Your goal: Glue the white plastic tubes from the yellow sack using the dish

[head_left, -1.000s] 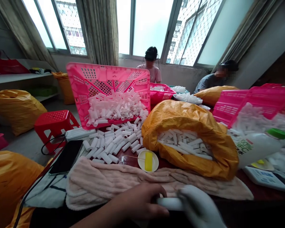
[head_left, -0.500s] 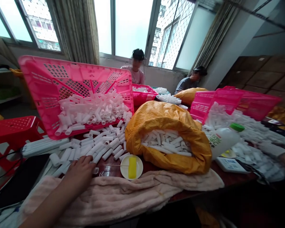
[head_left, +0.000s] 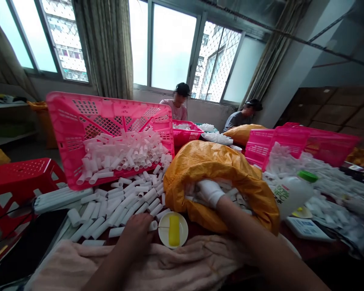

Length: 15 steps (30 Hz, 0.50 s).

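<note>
My right hand (head_left: 210,193), in a white glove, reaches into the mouth of an orange woven sack (head_left: 218,161) and rests among the white tubes (head_left: 230,194) inside. Its fingers are hidden by the tubes. My bare left hand (head_left: 136,232) lies on loose white tubes (head_left: 124,206) on the table, just left of a small plate (head_left: 164,238) holding a yellow sponge (head_left: 174,230). Below my hands lies a folded pink towel (head_left: 157,262).
A tilted pink basket (head_left: 109,109) full of white tubes stands behind the loose pile. To the right are a white bottle with a green cap (head_left: 291,194), a small scale (head_left: 306,228) and more baskets. Two people sit across the table. A red stool (head_left: 18,178) stands at left.
My gloved right hand has moved from the far right into the sack. My left hand has slid rightward over the tubes toward the plate. The view has tilted and shifted.
</note>
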{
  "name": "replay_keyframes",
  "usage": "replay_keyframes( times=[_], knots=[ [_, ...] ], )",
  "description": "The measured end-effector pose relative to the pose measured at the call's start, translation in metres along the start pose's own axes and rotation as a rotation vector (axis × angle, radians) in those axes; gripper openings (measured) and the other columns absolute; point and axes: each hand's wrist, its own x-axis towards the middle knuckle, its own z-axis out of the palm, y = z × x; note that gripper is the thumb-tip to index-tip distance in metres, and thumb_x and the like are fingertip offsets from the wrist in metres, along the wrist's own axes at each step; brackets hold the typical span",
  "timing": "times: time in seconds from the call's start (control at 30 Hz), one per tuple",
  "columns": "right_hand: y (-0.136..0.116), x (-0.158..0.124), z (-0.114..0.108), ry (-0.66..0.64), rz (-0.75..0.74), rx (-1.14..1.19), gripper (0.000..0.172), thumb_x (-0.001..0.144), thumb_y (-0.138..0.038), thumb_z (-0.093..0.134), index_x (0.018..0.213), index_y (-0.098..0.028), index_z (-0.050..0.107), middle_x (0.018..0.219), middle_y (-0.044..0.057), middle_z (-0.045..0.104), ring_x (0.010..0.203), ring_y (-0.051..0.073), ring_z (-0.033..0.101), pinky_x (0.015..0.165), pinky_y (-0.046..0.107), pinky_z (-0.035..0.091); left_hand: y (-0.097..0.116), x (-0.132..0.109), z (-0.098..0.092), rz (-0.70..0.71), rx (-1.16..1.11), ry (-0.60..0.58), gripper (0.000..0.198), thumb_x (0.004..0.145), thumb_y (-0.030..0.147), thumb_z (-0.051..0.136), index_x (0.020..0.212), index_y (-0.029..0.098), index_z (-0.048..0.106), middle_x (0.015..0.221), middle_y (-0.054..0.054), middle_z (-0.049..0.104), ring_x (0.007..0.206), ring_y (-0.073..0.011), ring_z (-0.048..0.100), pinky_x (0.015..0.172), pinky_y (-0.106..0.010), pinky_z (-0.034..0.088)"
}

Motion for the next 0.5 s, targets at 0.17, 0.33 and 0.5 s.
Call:
replay_keyframes(
  times=[0.17,0.33,0.5],
  knots=[
    [-0.003,-0.046,-0.008,-0.112,0.070,0.101,0.026,0.080,-0.040,0.051,0.085,-0.015,0.057,0.058,-0.002,0.055,0.051,0.012,0.052,0.047,0.024,0.041,-0.003,-0.005,0.008,0.008,-0.088,-0.067,0.011,0.073,0.019,0.045,0.079,0.018,0.054,0.084,-0.006,0.062,0.084,-0.0181,0.056,0.075,-0.027,0.039],
    [-0.017,-0.091,0.041,-0.181,-0.056,0.259,0.028,0.087,-0.031,0.040,0.107,-0.018,0.053,0.100,0.008,0.062,0.092,0.020,0.058,0.081,0.035,0.047,0.000,-0.003,0.009,-0.018,-0.065,-0.057,0.018,0.079,0.032,0.043,0.077,0.018,0.054,0.082,-0.006,0.063,0.080,-0.0186,0.057,0.070,-0.028,0.040],
    [-0.016,-0.102,0.061,-0.258,-0.275,0.083,0.024,0.086,-0.017,0.037,0.099,-0.019,0.057,0.097,0.007,0.061,0.089,0.019,0.057,0.084,0.037,0.046,0.004,-0.002,0.008,-0.066,0.018,-0.075,0.021,0.080,0.034,0.042,0.078,0.018,0.055,0.082,-0.006,0.064,0.082,-0.0197,0.059,0.071,-0.029,0.040]
  ],
)
